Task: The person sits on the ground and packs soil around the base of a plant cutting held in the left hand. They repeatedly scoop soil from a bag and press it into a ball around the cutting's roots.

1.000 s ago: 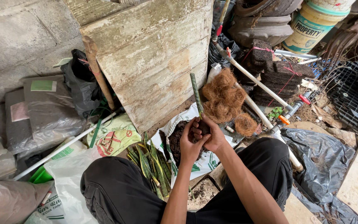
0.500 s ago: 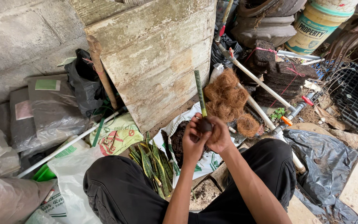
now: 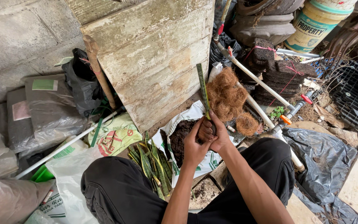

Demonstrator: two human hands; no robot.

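My left hand [image 3: 194,146] and my right hand [image 3: 219,133] are cupped together around a dark ball of soil [image 3: 207,130]. A long narrow green leaf cutting [image 3: 202,89] stands upright out of the ball between my hands. Just below my hands lies an open white sack [image 3: 195,164] with dark soil [image 3: 180,139] in it. A bundle of similar green leaf cuttings [image 3: 152,166] lies on the ground to the left of the sack. I am squatting, with my knees in black trousers on both sides.
Clumps of brown coconut fibre [image 3: 227,97] lie just beyond my hands. A weathered wooden board [image 3: 154,62] leans against the concrete wall. White pipes [image 3: 255,79], grey sacks [image 3: 48,110], black plastic sheet [image 3: 324,161], a bucket [image 3: 318,20] and a black crate [image 3: 355,95] surround me.
My hands have kept pressing the soil ball around the leaf's base, turning it slightly. The view has shifted a little; nothing else has moved.
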